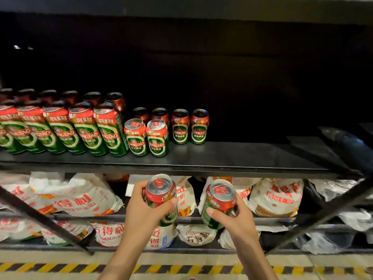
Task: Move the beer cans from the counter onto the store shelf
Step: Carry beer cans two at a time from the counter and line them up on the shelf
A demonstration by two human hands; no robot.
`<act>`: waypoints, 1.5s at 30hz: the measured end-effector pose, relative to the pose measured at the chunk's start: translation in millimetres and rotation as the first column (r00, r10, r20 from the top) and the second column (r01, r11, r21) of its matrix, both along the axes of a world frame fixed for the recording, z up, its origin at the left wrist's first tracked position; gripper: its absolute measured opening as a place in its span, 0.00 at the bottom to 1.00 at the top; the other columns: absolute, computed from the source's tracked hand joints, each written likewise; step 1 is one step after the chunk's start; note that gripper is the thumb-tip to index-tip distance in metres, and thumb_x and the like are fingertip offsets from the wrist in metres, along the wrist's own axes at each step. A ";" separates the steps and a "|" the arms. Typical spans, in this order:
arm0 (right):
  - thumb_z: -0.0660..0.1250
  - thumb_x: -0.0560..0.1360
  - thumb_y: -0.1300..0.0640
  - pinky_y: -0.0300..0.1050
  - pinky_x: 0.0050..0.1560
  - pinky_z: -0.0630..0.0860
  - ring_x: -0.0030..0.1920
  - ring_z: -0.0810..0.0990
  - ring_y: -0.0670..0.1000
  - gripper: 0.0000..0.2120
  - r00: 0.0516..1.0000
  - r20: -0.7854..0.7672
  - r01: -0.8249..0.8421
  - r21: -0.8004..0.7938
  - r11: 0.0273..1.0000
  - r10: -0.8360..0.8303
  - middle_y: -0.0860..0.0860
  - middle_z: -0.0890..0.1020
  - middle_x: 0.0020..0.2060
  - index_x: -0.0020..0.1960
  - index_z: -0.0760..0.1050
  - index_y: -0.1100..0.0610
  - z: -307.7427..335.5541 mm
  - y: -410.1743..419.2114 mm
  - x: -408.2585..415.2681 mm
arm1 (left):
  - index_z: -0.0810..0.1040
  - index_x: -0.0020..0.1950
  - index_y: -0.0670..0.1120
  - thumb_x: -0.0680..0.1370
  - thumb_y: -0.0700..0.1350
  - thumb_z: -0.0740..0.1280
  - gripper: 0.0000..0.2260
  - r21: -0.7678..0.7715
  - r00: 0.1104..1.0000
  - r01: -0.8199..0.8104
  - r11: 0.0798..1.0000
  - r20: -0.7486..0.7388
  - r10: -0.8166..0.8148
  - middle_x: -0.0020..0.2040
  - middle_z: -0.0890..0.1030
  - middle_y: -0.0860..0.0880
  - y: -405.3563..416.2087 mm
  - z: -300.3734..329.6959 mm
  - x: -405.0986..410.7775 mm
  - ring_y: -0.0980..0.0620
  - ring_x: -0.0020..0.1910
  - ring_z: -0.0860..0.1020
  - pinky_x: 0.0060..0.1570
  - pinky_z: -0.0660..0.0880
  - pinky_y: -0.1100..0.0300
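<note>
My left hand [144, 213] grips a red and green beer can [161, 190] upright, below the front edge of the black shelf [242, 158]. My right hand [235, 219] grips a second, similar can [219, 199], tilted slightly left. Both cans sit just under the shelf lip. On the shelf, several tall cans [84, 128] stand in rows at the left. Several short cans [157, 138] stand next to them, near the middle.
The shelf's right half is bare, with a dark object [347, 144] at its right end. Below, white printed bags [84, 197] fill two lower shelves. Black diagonal braces [40, 219] cross the rack. Yellow and black hazard tape [201, 268] runs along the floor.
</note>
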State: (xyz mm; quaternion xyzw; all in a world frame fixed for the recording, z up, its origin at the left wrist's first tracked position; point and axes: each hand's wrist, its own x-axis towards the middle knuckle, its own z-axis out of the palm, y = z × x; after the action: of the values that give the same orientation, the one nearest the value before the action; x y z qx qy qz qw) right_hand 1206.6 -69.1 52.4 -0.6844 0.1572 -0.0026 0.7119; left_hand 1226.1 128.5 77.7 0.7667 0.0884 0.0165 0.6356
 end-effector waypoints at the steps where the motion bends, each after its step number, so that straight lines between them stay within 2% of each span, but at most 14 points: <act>1: 0.78 0.62 0.65 0.37 0.45 0.74 0.51 0.79 0.45 0.27 1.000 0.003 -0.012 -0.006 1.000 0.012 0.47 0.81 0.51 0.53 0.73 0.45 0.9 -4.4 11.2 | 0.71 0.50 0.55 0.64 0.42 0.78 0.22 0.003 1.000 -0.012 1.000 -0.001 0.012 0.48 0.79 0.54 -2.3 1.7 8.2 0.60 0.44 0.78 0.40 0.72 0.67; 4: 0.79 0.62 0.63 0.36 0.46 0.74 0.51 0.78 0.44 0.26 0.998 0.015 -0.054 -0.024 0.998 0.054 0.45 0.81 0.50 0.54 0.73 0.45 9.5 -15.0 45.8 | 0.71 0.50 0.55 0.64 0.41 0.78 0.23 0.015 0.998 -0.058 0.998 0.032 0.058 0.49 0.78 0.53 -9.7 9.6 36.6 0.59 0.46 0.77 0.41 0.72 0.67; 7: 0.79 0.62 0.62 0.42 0.53 0.77 0.52 0.80 0.46 0.27 0.995 0.056 -0.074 -0.062 0.995 0.078 0.45 0.82 0.50 0.58 0.74 0.47 11.0 -22.8 76.7 | 0.71 0.52 0.55 0.64 0.41 0.79 0.24 0.008 0.993 -0.095 0.995 0.068 0.094 0.49 0.78 0.54 -21.6 10.6 60.7 0.60 0.46 0.78 0.41 0.72 0.67; 12: 0.79 0.63 0.62 0.36 0.49 0.76 0.52 0.80 0.44 0.27 0.991 0.091 -0.092 -0.061 0.994 0.097 0.45 0.83 0.50 0.59 0.74 0.48 12.7 -26.8 117.2 | 0.71 0.54 0.55 0.64 0.41 0.79 0.25 -0.043 0.991 -0.106 0.993 0.074 0.109 0.50 0.79 0.55 -44.1 10.4 91.4 0.65 0.45 0.78 0.40 0.74 0.71; 17: 0.78 0.64 0.63 0.30 0.43 0.77 0.49 0.81 0.39 0.27 0.987 0.119 -0.102 -0.070 0.992 0.110 0.44 0.83 0.50 0.59 0.74 0.48 10.7 -28.4 147.1 | 0.73 0.56 0.54 0.64 0.41 0.79 0.26 -0.030 0.994 -0.050 0.998 0.092 0.052 0.50 0.80 0.56 -52.9 7.7 117.9 0.64 0.46 0.79 0.43 0.74 0.73; 22: 0.78 0.64 0.61 0.29 0.43 0.76 0.49 0.80 0.38 0.27 0.989 0.122 -0.076 -0.096 0.992 0.088 0.44 0.83 0.50 0.60 0.74 0.49 6.1 -29.7 163.0 | 0.72 0.55 0.61 0.64 0.46 0.79 0.25 0.059 0.995 0.023 0.998 0.100 -0.029 0.53 0.78 0.60 -51.9 9.8 140.1 0.69 0.50 0.76 0.44 0.71 0.77; 26: 0.79 0.64 0.60 0.28 0.43 0.75 0.49 0.80 0.37 0.28 0.990 0.123 -0.054 -0.126 0.991 0.069 0.43 0.83 0.50 0.60 0.74 0.49 1.9 -28.5 172.0 | 0.72 0.52 0.70 0.63 0.50 0.79 0.25 0.134 0.987 0.066 0.989 0.135 -0.085 0.55 0.76 0.62 -49.6 5.9 152.3 0.66 0.54 0.74 0.53 0.71 0.67; 30: 0.79 0.64 0.59 0.34 0.48 0.77 0.52 0.80 0.40 0.28 0.989 0.143 -0.021 -0.151 0.988 0.043 0.43 0.83 0.51 0.61 0.74 0.48 -3.1 -24.7 178.9 | 0.71 0.52 0.67 0.64 0.49 0.79 0.25 0.174 0.984 0.082 0.981 0.139 -0.107 0.55 0.76 0.62 -47.1 -0.7 161.5 0.63 0.55 0.75 0.53 0.72 0.65; 32: 0.79 0.64 0.58 0.36 0.50 0.77 0.53 0.80 0.42 0.28 0.988 0.151 -0.014 -0.160 0.987 0.038 0.44 0.82 0.52 0.62 0.74 0.49 -6.1 -23.4 182.7 | 0.70 0.53 0.66 0.64 0.49 0.78 0.25 0.199 0.983 0.085 0.976 0.142 -0.115 0.56 0.76 0.61 -46.6 -3.3 166.4 0.62 0.55 0.75 0.52 0.71 0.67; 34: 0.79 0.64 0.58 0.36 0.51 0.77 0.54 0.80 0.42 0.29 0.987 0.158 -0.007 -0.168 0.986 0.034 0.44 0.82 0.53 0.62 0.73 0.49 -8.9 -21.6 185.2 | 0.68 0.54 0.65 0.65 0.49 0.78 0.26 0.220 0.981 0.091 0.971 0.150 -0.126 0.55 0.76 0.62 -47.0 -5.2 169.3 0.64 0.53 0.74 0.49 0.68 0.73; 37: 0.78 0.65 0.57 0.33 0.48 0.77 0.54 0.80 0.40 0.29 0.985 0.170 0.003 -0.181 0.983 0.029 0.42 0.81 0.53 0.63 0.72 0.49 -10.8 -18.5 189.7 | 0.68 0.54 0.64 0.67 0.47 0.77 0.25 0.192 0.981 0.107 0.976 0.142 -0.136 0.51 0.74 0.66 -48.5 -7.8 174.2 0.69 0.51 0.73 0.46 0.68 0.75; 39: 0.77 0.66 0.57 0.28 0.48 0.75 0.54 0.78 0.37 0.29 0.982 0.185 -0.003 -0.188 0.982 0.039 0.40 0.80 0.54 0.64 0.71 0.47 -13.2 -17.3 192.3 | 0.68 0.59 0.61 0.67 0.46 0.77 0.26 0.169 0.982 0.106 0.980 0.134 -0.130 0.52 0.73 0.67 -50.1 -12.9 176.0 0.68 0.51 0.73 0.49 0.68 0.74; 42: 0.75 0.69 0.57 0.23 0.47 0.72 0.54 0.75 0.30 0.29 0.978 0.200 -0.020 -0.197 0.980 0.060 0.37 0.77 0.56 0.65 0.67 0.44 -16.3 -16.5 191.5 | 0.64 0.70 0.54 0.69 0.47 0.75 0.32 0.115 0.989 0.075 0.991 0.122 -0.089 0.61 0.73 0.60 -53.4 -23.6 171.1 0.62 0.60 0.72 0.56 0.68 0.70; 45: 0.74 0.70 0.56 0.24 0.51 0.71 0.58 0.74 0.32 0.31 0.972 0.204 -0.065 -0.239 0.969 0.116 0.36 0.76 0.59 0.68 0.64 0.44 -25.2 -20.8 188.3 | 0.59 0.74 0.51 0.71 0.49 0.73 0.35 0.138 0.985 0.031 0.990 0.161 -0.053 0.67 0.70 0.55 -58.9 -40.2 161.5 0.58 0.67 0.69 0.65 0.70 0.57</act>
State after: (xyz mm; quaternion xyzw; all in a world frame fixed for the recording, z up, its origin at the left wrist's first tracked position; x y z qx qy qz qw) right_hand 1394.9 -89.9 27.2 -0.7646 0.0456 -0.0627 0.6398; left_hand 1387.7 69.6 37.5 0.8056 0.0181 0.0722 0.5878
